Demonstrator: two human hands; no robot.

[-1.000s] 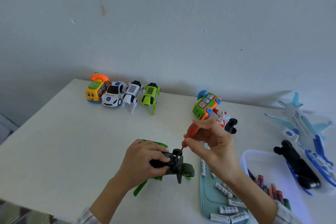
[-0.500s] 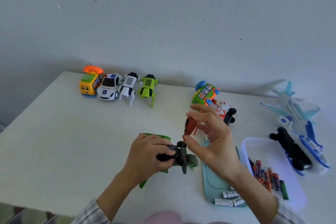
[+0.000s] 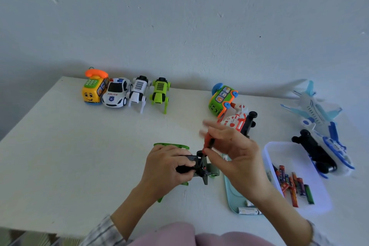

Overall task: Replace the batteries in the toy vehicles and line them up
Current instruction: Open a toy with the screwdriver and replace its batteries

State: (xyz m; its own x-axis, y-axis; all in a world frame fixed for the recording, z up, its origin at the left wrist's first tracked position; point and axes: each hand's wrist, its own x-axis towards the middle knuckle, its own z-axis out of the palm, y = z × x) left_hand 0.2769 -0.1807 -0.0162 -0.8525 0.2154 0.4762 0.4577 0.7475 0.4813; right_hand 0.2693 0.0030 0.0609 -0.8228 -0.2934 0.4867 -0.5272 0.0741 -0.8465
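Since the earlier frames, the right hand has turned the red screwdriver more upright, and its upper fingers, blurred, have spread away from the handle. Thumb and one finger pinch the screwdriver near its lower end, with the tip at the underside of the green toy plane. The left hand grips this toy plane around its dark underside, fingers curled over it, holding it inverted just above the table.

Containers: a teal tray lies just right of the hands and holds white batteries at its near end; most of it is hidden by the right forearm. Beside it, a clear plastic box holds a loose cluster of red, dark and green batteries in its near half.

Farther right, a blue-and-white airplane lies on the table with a black part against it. Beyond the right hand, a red-and-white toy lies tipped beside a tilted green bus.

Along the far left edge stand four toys in a row, touching or nearly so: a yellow phone car, a police car, a white robot dog and a green robot dog.

The table is white and stands against a plain pale wall.
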